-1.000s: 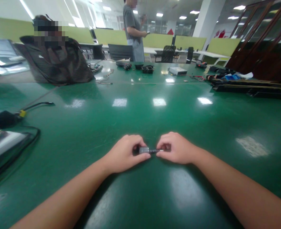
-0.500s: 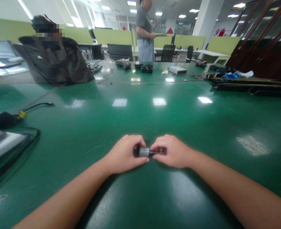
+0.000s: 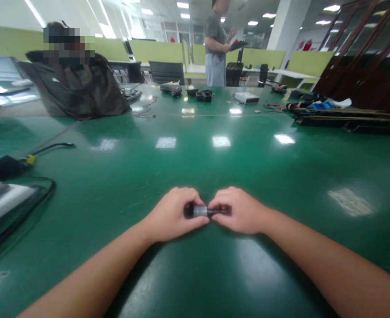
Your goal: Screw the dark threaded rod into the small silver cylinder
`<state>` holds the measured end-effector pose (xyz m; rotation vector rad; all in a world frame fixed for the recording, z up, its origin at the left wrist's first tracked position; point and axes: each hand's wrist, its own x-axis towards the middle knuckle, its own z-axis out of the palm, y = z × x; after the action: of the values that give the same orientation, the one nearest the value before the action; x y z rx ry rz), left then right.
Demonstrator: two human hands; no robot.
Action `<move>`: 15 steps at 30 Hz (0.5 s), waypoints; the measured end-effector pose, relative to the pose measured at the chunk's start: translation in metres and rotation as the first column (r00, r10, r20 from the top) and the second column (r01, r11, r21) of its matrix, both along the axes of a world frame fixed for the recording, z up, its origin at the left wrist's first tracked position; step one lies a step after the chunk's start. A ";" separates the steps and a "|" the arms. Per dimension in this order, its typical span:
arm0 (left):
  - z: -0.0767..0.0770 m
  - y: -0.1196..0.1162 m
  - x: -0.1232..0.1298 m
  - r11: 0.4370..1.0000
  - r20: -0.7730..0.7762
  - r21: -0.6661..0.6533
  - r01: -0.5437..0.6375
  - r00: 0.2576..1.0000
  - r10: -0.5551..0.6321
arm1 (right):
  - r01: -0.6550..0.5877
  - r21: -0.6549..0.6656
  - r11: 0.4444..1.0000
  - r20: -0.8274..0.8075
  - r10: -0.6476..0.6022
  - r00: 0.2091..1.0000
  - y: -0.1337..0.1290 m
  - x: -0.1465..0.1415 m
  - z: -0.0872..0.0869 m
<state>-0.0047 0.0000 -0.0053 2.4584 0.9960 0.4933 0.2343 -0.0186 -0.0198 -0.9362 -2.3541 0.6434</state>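
Observation:
Both hands meet over the green table (image 3: 195,172), near its front edge. Between them lies a small dark cylindrical piece (image 3: 200,211), with a grey, partly see-through middle and a thinner, ribbed dark right end. My left hand (image 3: 177,215) curls round its thick black left end, thumb along the near side. The narrow right end is pinched by the fingertips of my right hand (image 3: 236,210). The piece lies level, pointing left to right. Fingers cover both its ends, and its exact kind cannot be made out.
On the left are a black adapter with a cable (image 3: 8,168) and a pale flat item (image 3: 8,203). A large dark bag (image 3: 82,88) stands behind. Black bars (image 3: 347,121) lie at the far right, a white box (image 3: 247,97) at the back. A person (image 3: 215,44) stands beyond the table.
My left thumb has slid slightly right along the piece; otherwise my hands hold the same place. The person beyond the table has shifted right, and their dark flat object is now tilted up.

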 end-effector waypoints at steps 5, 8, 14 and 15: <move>-0.001 0.001 -0.001 1.000 0.009 0.003 0.013 1.000 -0.013 | -0.022 0.026 0.999 0.010 0.021 1.000 0.000 0.001 -0.001; -0.001 0.000 -0.001 1.000 0.003 0.001 0.009 1.000 -0.009 | -0.026 0.011 1.000 0.009 0.026 1.000 0.001 0.002 -0.001; 0.001 -0.001 0.000 1.000 -0.003 -0.014 -0.005 1.000 0.005 | -0.018 0.006 1.000 -0.002 0.018 1.000 0.000 0.002 0.001; 0.001 -0.001 0.000 1.000 -0.004 -0.015 -0.009 1.000 0.008 | -0.019 0.005 1.000 -0.008 0.019 1.000 0.000 0.002 0.001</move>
<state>-0.0045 -0.0010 -0.0040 2.4440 1.0086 0.4820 0.2359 -0.0183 -0.0191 -0.9091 -2.3593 0.6466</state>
